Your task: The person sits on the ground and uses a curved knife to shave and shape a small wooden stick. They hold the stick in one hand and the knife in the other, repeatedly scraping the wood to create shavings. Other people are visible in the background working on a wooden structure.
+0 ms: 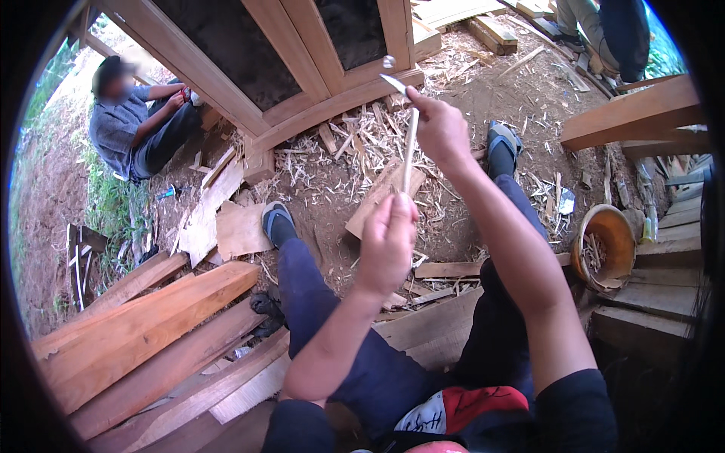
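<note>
My left hand (387, 245) is closed around the lower end of a thin pale wooden stick (410, 151), which stands nearly upright in front of me. Farther out, my right hand (439, 130) grips a knife by its handle, which the fingers hide. The knife's short, bright blade (393, 84) points up and to the left, near the stick's far end. Whether the blade touches the wood I cannot tell. Just beyond the blade tip is a small pale bit (388, 62), perhaps a shaving.
Wood shavings (355, 162) litter the dirt between my feet. A wooden frame with dark panels (317, 106) rises ahead. Planks (151, 309) lie at left, and an orange bucket (613, 245) with sticks stands at right. One person (124, 121) sits at far left; another's legs (604, 34) show at upper right.
</note>
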The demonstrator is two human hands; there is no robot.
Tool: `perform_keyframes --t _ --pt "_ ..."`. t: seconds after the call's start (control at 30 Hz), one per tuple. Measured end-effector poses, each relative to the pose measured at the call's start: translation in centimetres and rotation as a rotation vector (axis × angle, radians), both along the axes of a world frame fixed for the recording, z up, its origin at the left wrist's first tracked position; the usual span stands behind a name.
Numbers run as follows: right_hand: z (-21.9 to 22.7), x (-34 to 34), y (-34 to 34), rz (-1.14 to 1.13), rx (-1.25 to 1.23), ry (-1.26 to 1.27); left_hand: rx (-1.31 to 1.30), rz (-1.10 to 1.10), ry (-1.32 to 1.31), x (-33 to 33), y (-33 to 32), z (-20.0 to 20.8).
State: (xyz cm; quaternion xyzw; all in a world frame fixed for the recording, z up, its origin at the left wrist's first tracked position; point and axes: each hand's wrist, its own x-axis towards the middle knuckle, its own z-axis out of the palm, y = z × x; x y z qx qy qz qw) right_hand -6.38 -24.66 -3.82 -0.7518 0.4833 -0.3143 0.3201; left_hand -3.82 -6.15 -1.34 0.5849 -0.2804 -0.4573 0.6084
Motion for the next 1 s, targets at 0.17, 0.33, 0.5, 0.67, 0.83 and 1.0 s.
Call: perform_keyframes --t 0.17,0.33,0.5,0.67,0.83,1.0 --pt "0.7 -1.3 1.9 0.207 -0.114 -0.097 0.018 0.280 0.150 4.3 -0.7 0.1" --pt "0.8 -0.7 7.1 0.538 -0.244 -0.209 -0.056 0.363 0.157 6.4 -1.4 -0.4" --pt "1.5 -1.1 7.3 0.562 -0.303 -0.143 -0.066 0.389 -0.054 6.2 -1.3 -0.6" --pt "1.8 -1.0 7.2 0.545 -0.381 -0.054 -0.023 0.406 -0.216 5.8 -1.1 -0.7" --pt "0.2 0.3 1.6 0.265 -0.371 0.048 0.037 0.242 -0.314 2.0 -0.8 0.0" --pt "0.2 -1.4 -2.7 0.110 0.108 -0.278 0.053 0.191 -0.295 2.7 -1.0 0.5"
